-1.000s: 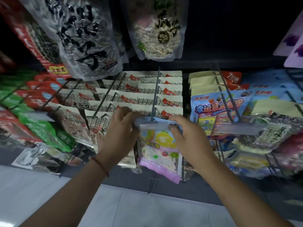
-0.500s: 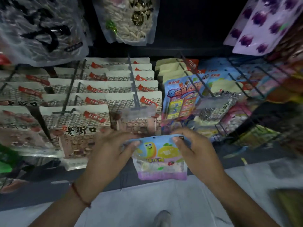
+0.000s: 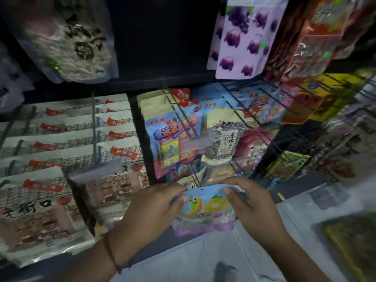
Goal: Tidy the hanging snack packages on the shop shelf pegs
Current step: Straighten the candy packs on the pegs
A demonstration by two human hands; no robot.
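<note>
Holding a small blue and purple plastic snack bag with cartoon fruit faces (image 3: 203, 210), I pinch its top corners, my left hand (image 3: 150, 212) on one side and my right hand (image 3: 252, 208) on the other. My thumbs lie on the front and my fingers curl behind. The bag stands upright, its hang hole on top and its purple end pointing at the floor. It is off the pegs, just below the blue toy-picture bag (image 3: 175, 143) on a wire peg (image 3: 183, 117). Beige snack bags with red labels (image 3: 40, 200) hang in rows on my left. Below is a pale shiny floor (image 3: 223, 253).
</note>
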